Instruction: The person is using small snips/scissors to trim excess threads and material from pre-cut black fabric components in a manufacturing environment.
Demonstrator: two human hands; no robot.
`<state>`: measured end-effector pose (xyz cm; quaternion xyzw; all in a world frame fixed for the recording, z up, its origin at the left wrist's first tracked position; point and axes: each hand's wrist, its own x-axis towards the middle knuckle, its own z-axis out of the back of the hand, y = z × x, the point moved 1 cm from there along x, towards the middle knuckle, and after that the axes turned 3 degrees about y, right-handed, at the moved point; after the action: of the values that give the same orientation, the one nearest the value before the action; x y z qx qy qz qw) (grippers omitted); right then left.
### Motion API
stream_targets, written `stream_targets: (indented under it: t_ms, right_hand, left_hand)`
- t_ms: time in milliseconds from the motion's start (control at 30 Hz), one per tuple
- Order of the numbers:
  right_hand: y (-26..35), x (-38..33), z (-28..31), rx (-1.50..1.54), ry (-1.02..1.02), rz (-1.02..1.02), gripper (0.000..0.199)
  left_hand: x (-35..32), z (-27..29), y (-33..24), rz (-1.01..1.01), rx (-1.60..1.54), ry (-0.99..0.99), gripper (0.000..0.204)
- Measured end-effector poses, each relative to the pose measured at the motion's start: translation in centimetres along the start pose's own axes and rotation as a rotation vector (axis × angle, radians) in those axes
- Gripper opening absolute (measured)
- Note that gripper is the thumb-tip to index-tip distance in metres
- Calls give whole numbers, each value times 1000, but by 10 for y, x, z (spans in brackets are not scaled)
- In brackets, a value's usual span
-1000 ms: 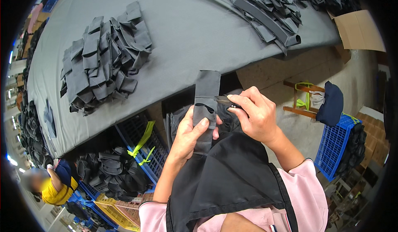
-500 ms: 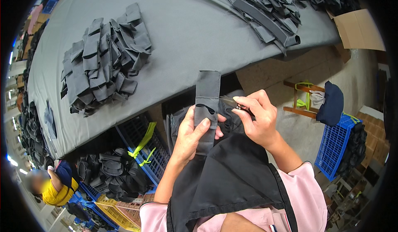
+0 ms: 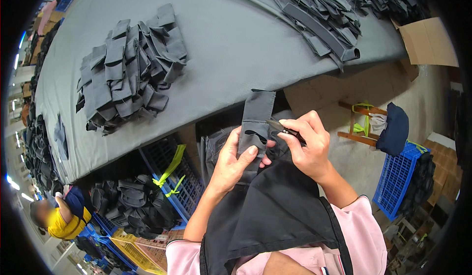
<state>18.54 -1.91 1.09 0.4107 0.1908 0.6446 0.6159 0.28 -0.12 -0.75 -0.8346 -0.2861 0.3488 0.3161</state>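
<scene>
My left hand [image 3: 235, 161] grips a grey fabric piece [image 3: 255, 115], a long strip held upright just below the table's front edge. My right hand [image 3: 308, 144] holds small thread snips [image 3: 281, 127], blades pointing left and touching the strip's right side. A black apron [image 3: 275, 216] covers my lap beneath both hands. On the grey table [image 3: 231, 39], a pile of finished grey pieces [image 3: 129, 68] lies at the left, and a heap of similar pieces [image 3: 324, 14] lies at the far right.
Blue crates [image 3: 172, 176] with dark fabric sit under the table. A cardboard box [image 3: 427, 41], a wooden stool [image 3: 366, 122] and a blue crate [image 3: 398, 181] stand to the right. A person in yellow [image 3: 56, 218] crouches at lower left.
My right hand has shifted slightly right and down along the strip's edge with the snips. The left hand keeps the strip steady.
</scene>
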Motion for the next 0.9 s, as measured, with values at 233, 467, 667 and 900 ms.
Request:
stream_targets:
  t_ms: [233, 467, 667, 900]
  right_hand:
    - [0, 8, -15, -112, 47, 205, 37]
    - [4, 14, -11, 54, 192, 131, 40]
    - [6, 10, -13, -57, 130, 156, 43]
    - [8, 9, -13, -167, 126, 226, 43]
  left_hand:
    - [-2, -5, -2, -1, 81, -50, 55]
    - [-3, -4, -4, 44, 96, -19, 54]
    - [-2, -2, -3, 51, 107, -7, 53]
    - [-4, -6, -6, 26, 136, -39, 50]
